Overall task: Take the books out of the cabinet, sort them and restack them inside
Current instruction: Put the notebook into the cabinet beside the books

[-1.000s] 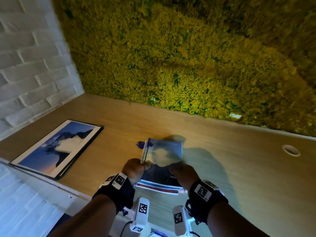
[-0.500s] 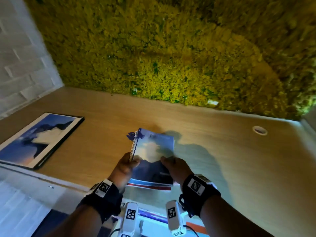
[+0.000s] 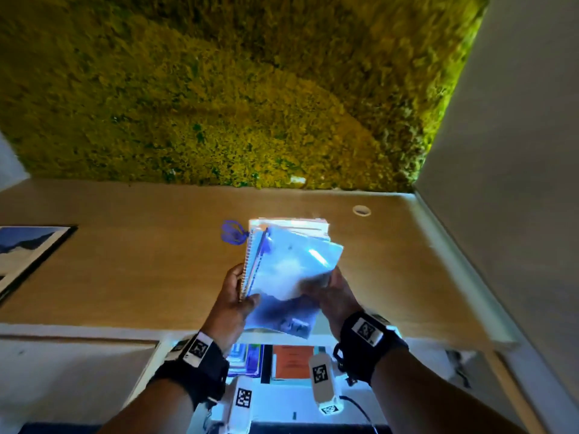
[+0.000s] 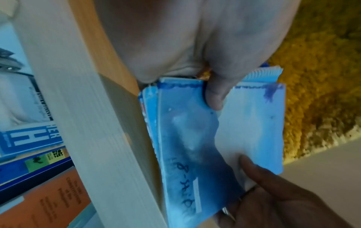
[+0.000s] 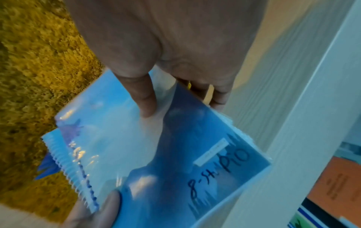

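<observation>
Both hands hold a small stack of books (image 3: 283,274) above the wooden bench (image 3: 125,261), just in front of the moss wall (image 3: 219,104). The left hand (image 3: 233,303) grips the stack along its spiral-bound edge, thumb curled over the top cover and fingers underneath. The right hand (image 3: 333,296) pinches the opposite edge, thumb on the glossy blue cover and fingers tucked beneath.

The left wrist view shows the left thumb (image 4: 215,95) pressed on the top cover (image 4: 195,138), with the right hand (image 4: 277,199) meeting the stack from the far side. The right wrist view shows handwriting (image 5: 218,174) in dark ink and a pale label (image 5: 212,152) on the cover, and the white wire spiral (image 5: 70,172) running down the edge nearest the left hand (image 5: 93,212). The top book sits skewed on those under it, its far corner swung toward the right hand's side. A purple tassel (image 3: 232,232) sticks out beyond the left hand, at the far corner of the spiral edge.

Below both wrists the cabinet (image 3: 313,339) stands open, with more books inside: an orange one (image 3: 293,361) under the right hand and blue ones (image 3: 246,358) under the left. The left wrist view also shows a blue spine (image 4: 31,138) with white letters inside the cabinet. Well off to the left of the left hand, a framed picture (image 3: 28,252) lies flat on the bench. Past the right hand, a round hole (image 3: 362,210) sits in the bench top near the wall.
</observation>
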### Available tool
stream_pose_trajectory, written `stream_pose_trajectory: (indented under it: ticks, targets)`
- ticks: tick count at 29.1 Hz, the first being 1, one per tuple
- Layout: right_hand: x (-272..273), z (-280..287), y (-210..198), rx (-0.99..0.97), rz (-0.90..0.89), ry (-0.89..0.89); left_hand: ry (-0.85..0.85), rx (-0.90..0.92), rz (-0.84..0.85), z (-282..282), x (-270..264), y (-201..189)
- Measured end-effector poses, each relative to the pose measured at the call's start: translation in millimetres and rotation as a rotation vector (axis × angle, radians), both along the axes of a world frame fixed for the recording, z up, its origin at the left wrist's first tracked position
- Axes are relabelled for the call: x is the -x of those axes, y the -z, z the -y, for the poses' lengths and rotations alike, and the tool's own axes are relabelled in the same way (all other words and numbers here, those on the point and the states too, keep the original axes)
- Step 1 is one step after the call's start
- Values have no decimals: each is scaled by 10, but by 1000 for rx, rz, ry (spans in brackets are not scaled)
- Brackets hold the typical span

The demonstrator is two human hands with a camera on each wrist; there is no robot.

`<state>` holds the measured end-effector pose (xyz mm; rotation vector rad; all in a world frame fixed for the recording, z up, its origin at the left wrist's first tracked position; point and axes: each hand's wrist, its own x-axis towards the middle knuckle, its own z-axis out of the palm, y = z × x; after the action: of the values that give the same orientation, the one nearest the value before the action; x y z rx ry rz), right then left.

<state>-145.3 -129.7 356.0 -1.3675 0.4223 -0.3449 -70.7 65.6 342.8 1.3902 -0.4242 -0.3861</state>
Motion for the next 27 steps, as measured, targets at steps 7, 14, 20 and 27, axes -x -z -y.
stream_pose_trajectory:
  ticks: [7, 14, 20, 27]
  targets:
    - [-90, -13, 52, 141, 13, 4, -118, 19, -96, 221, -204, 193]
    - [-104, -89, 462, 130, -57, 16, -115, 87, -128, 324, -213, 368]
    - [-17, -57, 528, 189, -68, -8, -108, 24, -26, 285, -187, 460]
    - [967, 8, 460, 101, -158, -6, 56, -30, 20, 240, 692, 321]
